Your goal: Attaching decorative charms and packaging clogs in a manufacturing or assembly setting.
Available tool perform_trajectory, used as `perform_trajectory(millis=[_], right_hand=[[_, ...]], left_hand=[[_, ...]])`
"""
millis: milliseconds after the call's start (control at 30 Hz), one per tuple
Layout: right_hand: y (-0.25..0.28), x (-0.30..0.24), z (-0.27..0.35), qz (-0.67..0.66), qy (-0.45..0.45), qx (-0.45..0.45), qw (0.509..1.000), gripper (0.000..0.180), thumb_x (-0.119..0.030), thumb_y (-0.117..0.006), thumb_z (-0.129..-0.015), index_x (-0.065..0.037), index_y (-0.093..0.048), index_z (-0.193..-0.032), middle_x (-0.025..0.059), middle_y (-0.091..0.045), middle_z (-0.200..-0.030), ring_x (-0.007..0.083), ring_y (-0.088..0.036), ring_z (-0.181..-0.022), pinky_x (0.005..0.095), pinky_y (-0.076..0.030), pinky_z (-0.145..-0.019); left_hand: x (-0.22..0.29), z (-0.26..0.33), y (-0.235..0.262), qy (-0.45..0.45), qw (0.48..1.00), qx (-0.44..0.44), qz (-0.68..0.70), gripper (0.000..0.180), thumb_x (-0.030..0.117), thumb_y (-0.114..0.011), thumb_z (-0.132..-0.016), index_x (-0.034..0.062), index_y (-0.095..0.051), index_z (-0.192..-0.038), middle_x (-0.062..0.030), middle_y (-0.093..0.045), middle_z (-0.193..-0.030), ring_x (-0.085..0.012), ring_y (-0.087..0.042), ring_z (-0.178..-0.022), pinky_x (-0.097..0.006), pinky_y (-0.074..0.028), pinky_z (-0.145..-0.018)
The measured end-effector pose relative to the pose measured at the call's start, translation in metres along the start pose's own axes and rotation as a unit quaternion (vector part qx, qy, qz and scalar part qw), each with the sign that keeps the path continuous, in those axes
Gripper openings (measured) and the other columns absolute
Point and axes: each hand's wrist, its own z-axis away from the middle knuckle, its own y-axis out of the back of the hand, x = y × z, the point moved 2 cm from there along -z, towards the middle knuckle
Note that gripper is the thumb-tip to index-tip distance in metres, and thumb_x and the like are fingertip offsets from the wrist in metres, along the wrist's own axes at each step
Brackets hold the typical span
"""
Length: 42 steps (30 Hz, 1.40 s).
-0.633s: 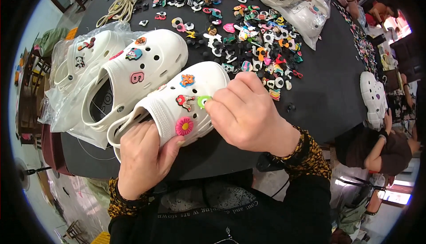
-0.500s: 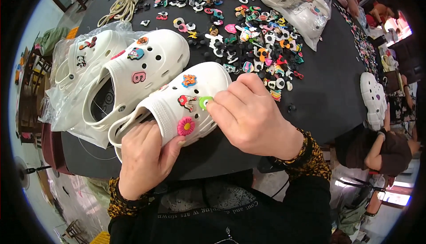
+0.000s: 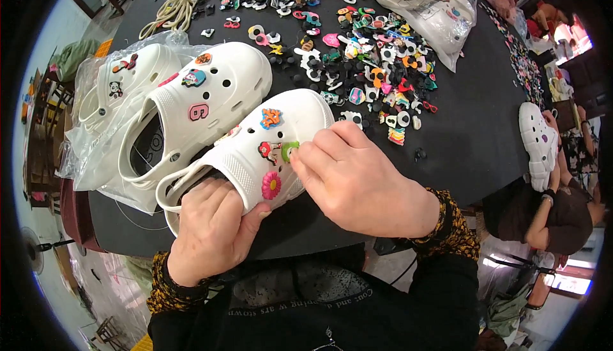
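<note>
Nearest to me is a white foam clog (image 3: 295, 112). My left hand (image 3: 214, 230) grips it, fingers inside the foot opening and thumb along the outer side. With my right hand (image 3: 357, 182) I pinch a green shoe charm (image 3: 289, 151) against the clog's upper; the fingers hide part of it. Beside it sit a red-and-white figure charm (image 3: 269, 152), a pink flower charm (image 3: 271, 186) and an orange-and-blue charm (image 3: 271, 119). A second white clog (image 3: 239, 64) with several charms lies just to the left, touching the first.
Further left, a clog in clear plastic (image 3: 143, 67) rests on the black table (image 3: 472, 134). Loose charms (image 3: 377, 57) are heaped beyond my hands, near a coil of cord (image 3: 172, 14). Bagged clogs (image 3: 421, 6) lie at the back right. A co-worker's hand touches another clog (image 3: 537, 143).
The held clog has tilted slightly, its upper turning toward the right. My right fingers have shifted a little left, covering more of the green charm. At far right, the co-worker's hand has come up beside their clog.
</note>
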Motion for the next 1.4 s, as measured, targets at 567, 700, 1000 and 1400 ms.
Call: perform_trajectory(millis=[567,700,1000,1400], right_hand=[[-0.015,0.001,-0.011,0.031,0.022,0.055,0.998,0.022,-0.016,-0.059,-0.068,0.002,-0.068,-0.076,0.0085,-0.058,-0.082,0.0242,-0.053,-0.086,0.034,-0.039,-0.079],[-0.007,0.009,-0.007,-0.042,0.006,0.041,0.998,0.029,-0.01,-0.059,-0.067,0.008,-0.061,-0.09,0.0095,-0.055,-0.086,0.0252,-0.053,-0.084,0.0357,-0.041,-0.079],[0.003,0.077,0.013,-0.35,-0.126,0.144,0.917,0.019,0.007,-0.058,-0.08,-0.001,-0.068,-0.094,0.0107,-0.064,-0.087,0.0234,-0.063,-0.081,0.0301,-0.049,-0.072],[-0.024,0.14,0.036,-0.45,-0.37,0.344,0.736,0.018,-0.006,-0.062,-0.085,0.001,-0.068,-0.101,0.0007,-0.065,-0.084,0.0043,-0.055,-0.073,0.0192,-0.044,-0.066]], left_hand=[[0.002,-0.008,0.0,-0.029,1.0,0.009,-0.001,0.017,0.004,-0.069,-0.076,-0.0025,-0.055,-0.082,-0.0146,-0.059,-0.076,-0.0326,-0.056,-0.064,-0.04,-0.043,-0.058],[0.003,0.0,0.001,0.047,0.999,0.01,-0.009,0.017,0.005,-0.07,-0.076,-0.0008,-0.053,-0.077,-0.013,-0.055,-0.068,-0.0326,-0.055,-0.06,-0.04,-0.042,-0.055],[0.005,-0.002,0.002,0.086,0.996,0.029,0.02,0.021,0.01,-0.071,-0.079,-0.0009,-0.053,-0.076,-0.0126,-0.055,-0.062,-0.0319,-0.055,-0.055,-0.04,-0.043,-0.052],[0.004,0.012,0.033,0.135,0.965,0.218,-0.059,0.024,0.009,-0.062,-0.085,-0.0043,-0.055,-0.104,-0.0175,-0.06,-0.105,-0.0295,-0.059,-0.096,-0.037,-0.044,-0.088]])
